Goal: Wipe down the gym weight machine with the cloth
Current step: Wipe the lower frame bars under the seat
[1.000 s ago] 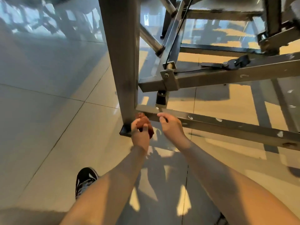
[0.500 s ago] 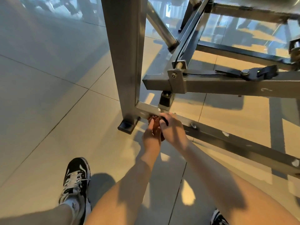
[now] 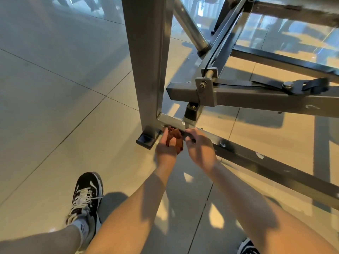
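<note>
Fingers (image 3: 165, 134) round cloth (image 3: 176, 137), right hand (image 3: 200, 149) round bar (image 3: 256, 159)

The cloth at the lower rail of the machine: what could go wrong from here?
1. The right hand grips the lower rail close to the rubber stopper of the upper bar; if that bar moves, its fingers may be pinched.
2. The cloth is bunched in the left hand, so the white spots farther along may be missed.
</note>
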`<move>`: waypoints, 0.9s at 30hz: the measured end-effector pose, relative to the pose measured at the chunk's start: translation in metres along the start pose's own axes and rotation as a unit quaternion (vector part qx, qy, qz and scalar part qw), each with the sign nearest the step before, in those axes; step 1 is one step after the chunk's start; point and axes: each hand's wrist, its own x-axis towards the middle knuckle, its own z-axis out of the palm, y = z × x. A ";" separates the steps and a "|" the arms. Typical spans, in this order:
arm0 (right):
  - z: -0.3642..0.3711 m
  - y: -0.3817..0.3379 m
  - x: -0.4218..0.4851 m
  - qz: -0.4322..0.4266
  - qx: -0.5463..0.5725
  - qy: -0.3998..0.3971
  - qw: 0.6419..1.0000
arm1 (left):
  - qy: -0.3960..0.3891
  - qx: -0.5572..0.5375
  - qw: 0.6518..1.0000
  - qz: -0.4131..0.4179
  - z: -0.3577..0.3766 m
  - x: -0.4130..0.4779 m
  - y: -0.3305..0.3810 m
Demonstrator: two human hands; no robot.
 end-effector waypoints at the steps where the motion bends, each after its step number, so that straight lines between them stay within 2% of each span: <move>1: 0.000 0.000 0.000 0.004 0.000 0.003 1.000 | 0.020 -0.004 1.000 -0.008 -0.004 0.006 0.004; 4: 0.001 -0.001 -0.001 0.021 0.005 0.002 1.000 | 0.064 0.016 0.998 0.000 -0.009 0.014 0.010; 6: 0.000 0.000 -0.001 0.017 0.010 0.005 1.000 | 0.032 0.045 0.998 0.005 -0.005 0.007 0.010; 7: 0.001 0.000 -0.001 0.011 0.013 0.009 1.000 | 0.014 0.036 0.999 -0.008 -0.001 0.003 0.008; 10: 0.003 -0.002 -0.004 -0.002 0.031 0.017 0.999 | -0.020 -0.075 0.990 -0.116 0.010 -0.011 0.008; 12: 0.004 -0.001 -0.003 -0.007 0.024 0.021 0.999 | -0.024 -0.069 0.992 -0.103 0.008 -0.008 0.008; 16: 0.003 0.003 0.000 0.014 0.002 0.009 1.000 | 0.033 -0.003 0.999 -0.035 -0.003 0.018 0.000; 23: 0.007 0.001 -0.002 0.003 0.005 0.025 1.000 | -0.031 -0.012 0.997 -0.068 -0.001 0.007 -0.003; 27: 0.015 0.000 -0.004 0.008 0.009 0.050 0.999 | 0.029 0.034 0.999 -0.007 -0.019 0.025 0.007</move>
